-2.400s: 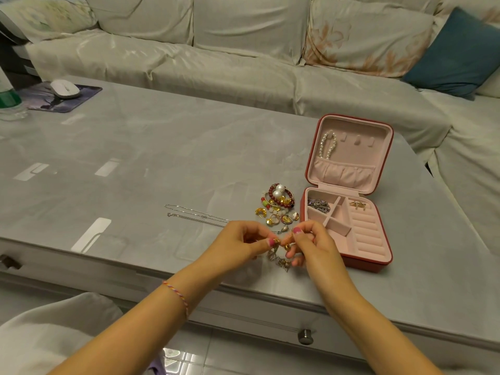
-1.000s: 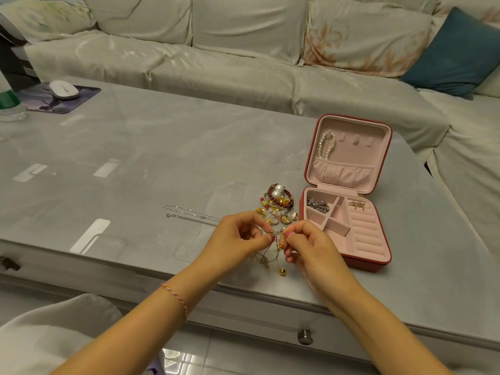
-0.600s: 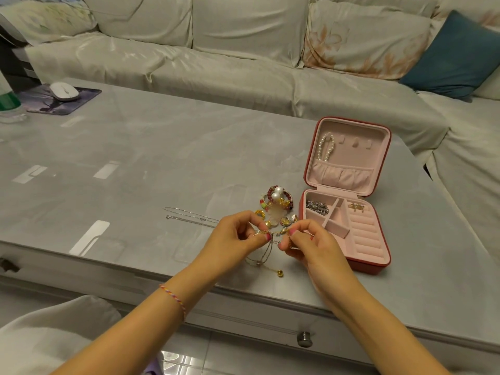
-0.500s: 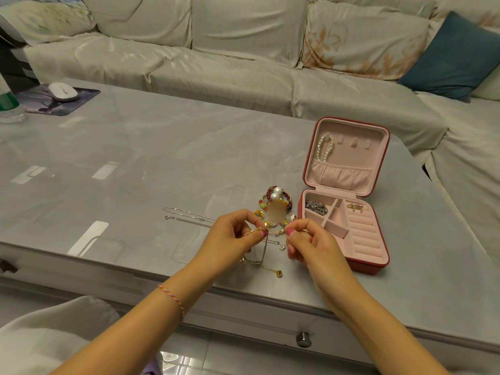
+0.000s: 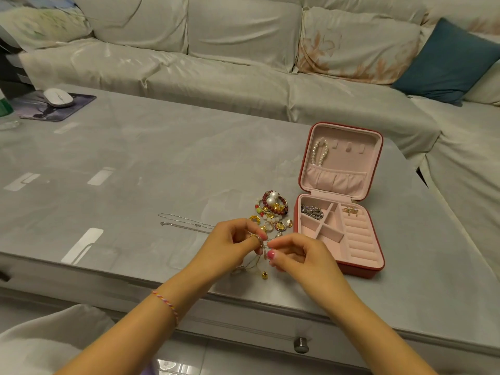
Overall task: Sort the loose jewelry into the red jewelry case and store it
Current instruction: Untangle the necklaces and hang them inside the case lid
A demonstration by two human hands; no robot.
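- Grip, left hand [image 5: 232,243]: fingers curled, thumb and forefinger pinching a thin gold chain [image 5: 258,249] at its upper end, above the near edge of the desk [image 5: 135,163].
- Grip, right hand [image 5: 296,253]: fingers curled, fingertips pinching the same chain just right of the left hand's hold; the two hands almost touch.
- Chain, lower part: hangs in loops below the hands, ending in a small gold bead [image 5: 264,275] that lies at or just above the desk surface; which, cannot be told.
- Loose jewelry pile [image 5: 270,212]: beaded bracelets, pearls, gold rings and small charms, on the desk just beyond the hands and left of the case.
- Silver chains [image 5: 184,224]: two fine strands laid out on the desk, left of the pile.
- Red jewelry case [image 5: 338,212]: open, lid upright, on the desk right of the hands; pink lining. Pearl strand [image 5: 320,154] hung in the lid; silver piece [image 5: 312,211] in the far-left compartment; small gold item [image 5: 350,211] at the far end of the ring rolls.
- Step in hand, as judged: untangling or straightening the gold chain before storing it; sorting is partly done.
- Next move calls for: freeing the loops without knotting, then carrying the chain right to a vacant compartment or a lid hook.
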